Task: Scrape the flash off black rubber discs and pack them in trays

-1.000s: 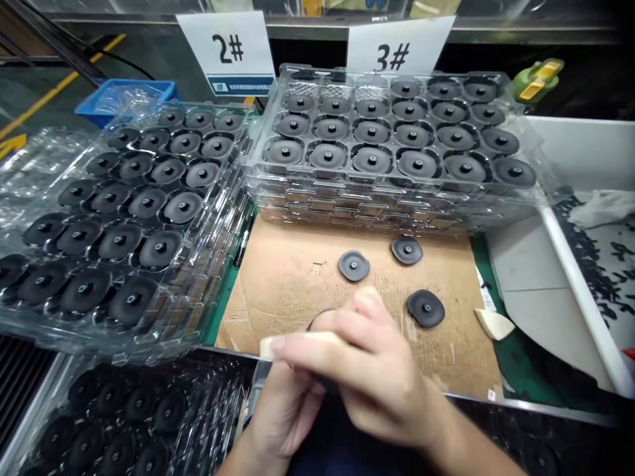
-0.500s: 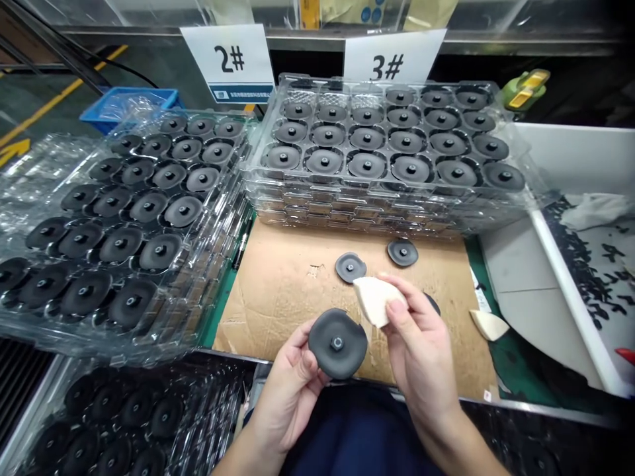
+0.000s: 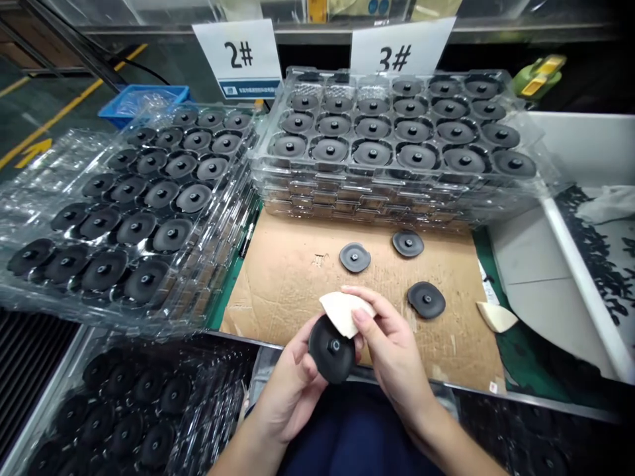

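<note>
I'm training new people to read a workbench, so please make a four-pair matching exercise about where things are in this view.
Things
1. held black disc
2. blue bin
3. held cream wedge
4. loose cream wedge

Places
A. at the right edge of the cardboard
B. in the right hand
C. in the left hand
D. beyond the left-hand stack of clear trays

Right pairs: 1-C, 2-D, 3-B, 4-A

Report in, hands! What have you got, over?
Left hand gripping black disc. Right hand pinching white wedge, covering disc's upper edge. Three loose discs beyond, on cardboard.
</note>
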The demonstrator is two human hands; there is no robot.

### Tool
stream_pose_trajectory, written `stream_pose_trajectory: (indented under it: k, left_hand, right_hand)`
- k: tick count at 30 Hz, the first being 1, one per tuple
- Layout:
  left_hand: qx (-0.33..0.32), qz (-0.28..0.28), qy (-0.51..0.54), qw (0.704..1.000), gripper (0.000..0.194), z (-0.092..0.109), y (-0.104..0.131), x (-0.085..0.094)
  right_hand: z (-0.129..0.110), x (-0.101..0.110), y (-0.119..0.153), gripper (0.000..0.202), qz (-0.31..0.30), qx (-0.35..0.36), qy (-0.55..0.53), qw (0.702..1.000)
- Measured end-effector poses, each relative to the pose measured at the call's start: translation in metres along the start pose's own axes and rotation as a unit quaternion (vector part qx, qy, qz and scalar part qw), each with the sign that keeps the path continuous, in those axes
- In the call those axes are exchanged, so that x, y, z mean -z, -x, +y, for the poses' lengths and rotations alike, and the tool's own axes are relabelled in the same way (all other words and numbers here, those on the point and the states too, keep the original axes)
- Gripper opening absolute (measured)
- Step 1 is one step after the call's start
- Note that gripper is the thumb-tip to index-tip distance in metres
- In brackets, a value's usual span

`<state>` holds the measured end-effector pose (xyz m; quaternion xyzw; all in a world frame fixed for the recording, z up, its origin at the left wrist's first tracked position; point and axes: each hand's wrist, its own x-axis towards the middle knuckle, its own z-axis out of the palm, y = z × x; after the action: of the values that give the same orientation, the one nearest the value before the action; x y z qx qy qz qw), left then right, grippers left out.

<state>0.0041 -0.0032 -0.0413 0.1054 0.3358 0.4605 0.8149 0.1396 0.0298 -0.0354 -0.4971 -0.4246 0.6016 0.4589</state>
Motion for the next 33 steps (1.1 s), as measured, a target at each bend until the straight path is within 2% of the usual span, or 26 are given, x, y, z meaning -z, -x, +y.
stream_pose_trajectory:
  k: [3,6,9,11,14,15,17,20,22,23,25,26,28,30,31,33]
  left_hand:
    - [0.012,0.018,0.042,0.999,0.045,-0.004,0.003,0.004]
    - [0.014,0.025,0.06,0.998,0.044,-0.003,0.006,0.005]
    - [0.0,0.035,0.063,0.997,0.047,0.001,0.006,0.004]
    - [-0.011,0.045,0.056,0.997,0.046,0.004,0.005,0.004]
    - [-0.018,0.054,0.03,0.998,0.048,0.006,0.002,0.004]
    - [-0.019,0.057,0.021,0.998,0.049,0.006,0.001,0.004]
    - [-0.024,0.064,0.009,0.998,0.05,0.006,-0.002,0.001]
    - [-0.032,0.066,-0.002,0.997,0.055,0.005,-0.003,-0.006]
    - [-0.026,0.068,-0.007,0.997,0.051,0.006,-0.003,-0.012]
    - [-0.027,0.072,-0.011,0.997,0.047,0.007,-0.002,-0.014]
    - [-0.046,0.096,-0.015,0.994,0.043,0.009,-0.001,-0.018]
    - [-0.058,0.104,-0.017,0.993,0.043,0.009,-0.001,-0.02]
    - [-0.064,0.103,-0.02,0.992,0.042,0.009,0.0,-0.022]
    - [-0.059,0.086,-0.019,0.994,0.037,0.01,0.001,-0.022]
    - [-0.06,0.076,-0.018,0.995,0.037,0.011,0.002,-0.022]
    - [-0.064,0.063,-0.016,0.996,0.044,0.014,0.005,-0.019]
  right_hand:
    - [0.002,0.001,0.004,0.024,-0.025,0.03,0.101,0.994]
    - [0.003,0.008,0.006,0.024,0.019,0.065,0.141,0.988]
    - [0.017,0.022,0.006,0.027,0.066,0.088,0.203,0.973]
    - [0.031,0.033,0.004,0.027,0.056,0.106,0.283,0.952]
    - [0.044,0.047,-0.001,0.025,-0.001,0.111,0.361,0.926]
    - [0.041,0.048,-0.002,0.024,-0.016,0.106,0.367,0.924]
    - [0.026,0.044,-0.002,0.024,-0.003,0.107,0.364,0.925]
    - [-0.012,0.023,0.005,0.03,0.021,0.183,0.331,0.925]
    - [-0.034,0.007,0.011,0.032,-0.043,0.256,0.305,0.916]
    - [-0.041,0.001,0.014,0.032,-0.091,0.269,0.298,0.911]
    - [-0.049,-0.007,0.015,0.028,-0.161,0.252,0.304,0.904]
    - [-0.05,-0.009,0.014,0.027,-0.165,0.237,0.314,0.904]
    - [-0.05,-0.012,0.01,0.027,-0.106,0.239,0.336,0.905]
    - [-0.049,-0.013,0.009,0.029,-0.061,0.276,0.341,0.897]
    - [-0.05,-0.011,0.011,0.029,-0.072,0.29,0.333,0.894]
    - [-0.053,-0.005,0.017,0.027,-0.14,0.291,0.321,0.89]
